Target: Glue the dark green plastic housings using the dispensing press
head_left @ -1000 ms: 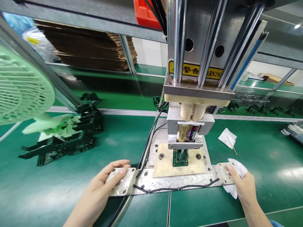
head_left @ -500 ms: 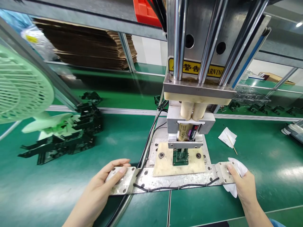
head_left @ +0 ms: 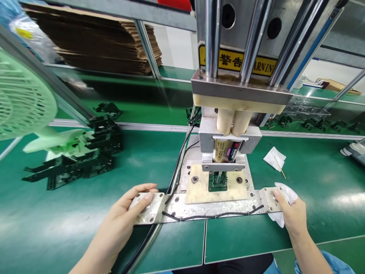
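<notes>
Safety probably explains our spread hold: left grip [head_left: 122, 214] clamped on left block [head_left: 156, 209], right grip [head_left: 294, 214] on right block [head_left: 269, 201] and white cloth [head_left: 277, 219], the green part [head_left: 213, 184] between, on its cream plate [head_left: 196, 195].

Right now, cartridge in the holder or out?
In: the cartridge sits in the holder, its label showing through the front gap, with the pale plungers above.

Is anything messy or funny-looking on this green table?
I see no spill or clear damage. A few things look untidy: black parts lie jumbled by the green fan, a thin stick lies slanted across a white sheet, and a crumpled white wipe pokes out around the right hand.
</notes>
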Demonstrator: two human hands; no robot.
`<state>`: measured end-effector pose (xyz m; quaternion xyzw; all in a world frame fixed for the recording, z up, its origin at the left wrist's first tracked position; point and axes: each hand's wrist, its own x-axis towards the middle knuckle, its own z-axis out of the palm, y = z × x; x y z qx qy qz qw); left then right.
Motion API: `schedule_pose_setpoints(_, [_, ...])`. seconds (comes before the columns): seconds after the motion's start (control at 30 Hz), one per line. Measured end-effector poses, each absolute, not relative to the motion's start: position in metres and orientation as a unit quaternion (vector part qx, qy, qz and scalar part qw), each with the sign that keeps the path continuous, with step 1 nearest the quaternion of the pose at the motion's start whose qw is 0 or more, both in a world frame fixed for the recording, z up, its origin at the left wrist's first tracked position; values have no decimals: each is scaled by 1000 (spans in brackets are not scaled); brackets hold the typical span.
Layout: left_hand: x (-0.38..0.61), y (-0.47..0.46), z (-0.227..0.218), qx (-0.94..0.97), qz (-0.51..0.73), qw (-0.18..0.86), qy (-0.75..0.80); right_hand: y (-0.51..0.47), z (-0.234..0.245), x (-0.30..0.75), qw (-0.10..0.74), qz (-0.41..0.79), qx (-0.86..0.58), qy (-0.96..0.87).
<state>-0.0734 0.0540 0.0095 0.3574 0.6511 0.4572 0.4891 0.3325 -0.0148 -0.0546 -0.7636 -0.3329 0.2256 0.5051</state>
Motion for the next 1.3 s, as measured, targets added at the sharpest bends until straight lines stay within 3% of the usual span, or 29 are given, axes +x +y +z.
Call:
schedule_pose_setpoints(0.4, [-84, 56, 3, 364, 424, 531, 638, -17, -50, 330, 517, 196, -769, -320])
schedule_pose_setpoints(0.47, [-86, 55, 1, 431, 395, 458, 670, -17, -50, 330, 519, 196, -773, -306])
schedule_pose_setpoints(0.57, [-84, 54, 10, 580, 365, 218, 695, -19, -50, 331, 515, 198, -776, -305])
schedule_pose_setpoints(0.63, [-74, 57, 23, 657, 364, 135, 647, -19, -50, 331, 514, 192, -775, -313])
schedule_pose_setpoints(0.9, [7, 101, 55, 756, 170, 398, 491, -24, -53, 332, 514, 195, -763, -340])
schedule_pose_setpoints(1.1, [28, 111, 51, 659, 236, 592, 400, -25, -50, 330, 516, 203, -757, -345])
schedule_pose_setpoints(1.3, [21, 102, 72, 582, 148, 641, 479, -27, -52, 332, 510, 196, -763, -345])
